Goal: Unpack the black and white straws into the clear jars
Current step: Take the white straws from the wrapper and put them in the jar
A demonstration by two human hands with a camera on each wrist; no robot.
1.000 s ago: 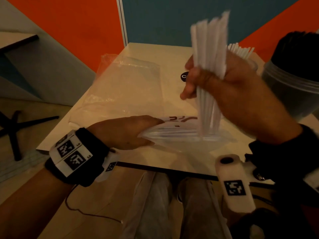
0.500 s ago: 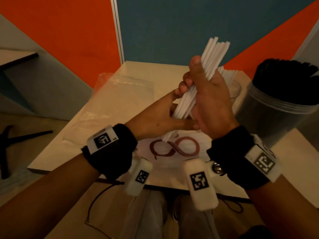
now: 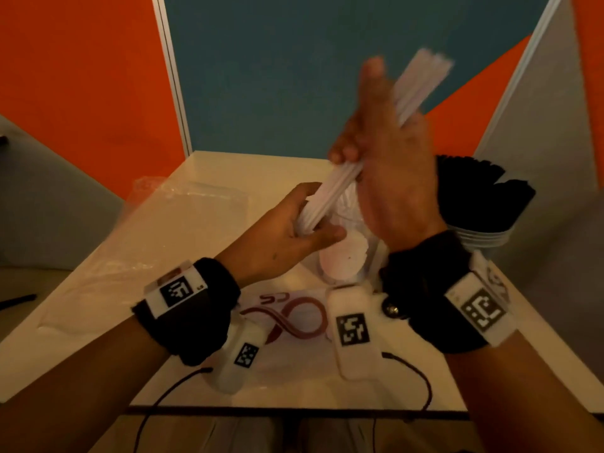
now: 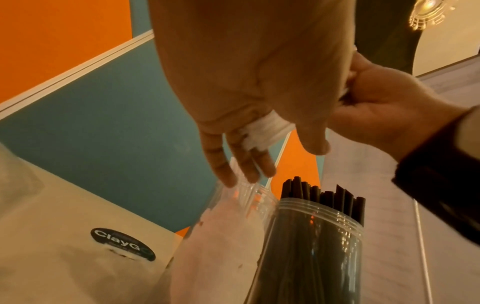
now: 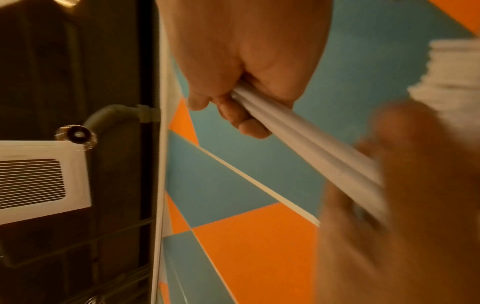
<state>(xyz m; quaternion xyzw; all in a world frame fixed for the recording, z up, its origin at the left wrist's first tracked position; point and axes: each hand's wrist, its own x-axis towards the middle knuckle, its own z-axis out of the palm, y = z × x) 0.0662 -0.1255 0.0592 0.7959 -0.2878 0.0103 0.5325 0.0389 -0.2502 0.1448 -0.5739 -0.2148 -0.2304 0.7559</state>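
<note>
White straws (image 3: 340, 188): a loose bundle, held tilted across the centre of the head view, lower end at centre, upper end blurred at upper right. Left hand (image 3: 287, 230) is curled round the lower end; right hand (image 3: 389, 178) is clamped round the middle, its forefinger stretched up along the bundle. The right wrist view confirms fingers (image 5: 241, 115) wrapped on the bundle.

Handling, as a judgement: thin, light tubes, stiff along their length but easily crushed or kinked if squeezed. Smooth, matte, so single straws probably slide out of a slack grip. Best taken round the middle of the bundle, with the other hand squaring off the ends, then lowered end-first.

Jars: the white jar (image 4: 233, 226) stands just below the hands, clear ribbed plastic, cylindrical, already well filled with white straws whose ends show as a pale disc (image 3: 343, 259) in the head view. Just beside it, right of centre, the black jar (image 4: 311, 246) is packed with black straws (image 3: 474, 191), ends splayed above the threaded rim.

Worktop (image 3: 209, 165): pale, smooth. An empty clear bag (image 3: 183, 204), thin and crinkly, lies at centre left. A flat bag printed with a red loop (image 3: 294, 318) lies at lower centre. A round black sticker (image 4: 122, 243) shows in the left wrist view, lower left.
</note>
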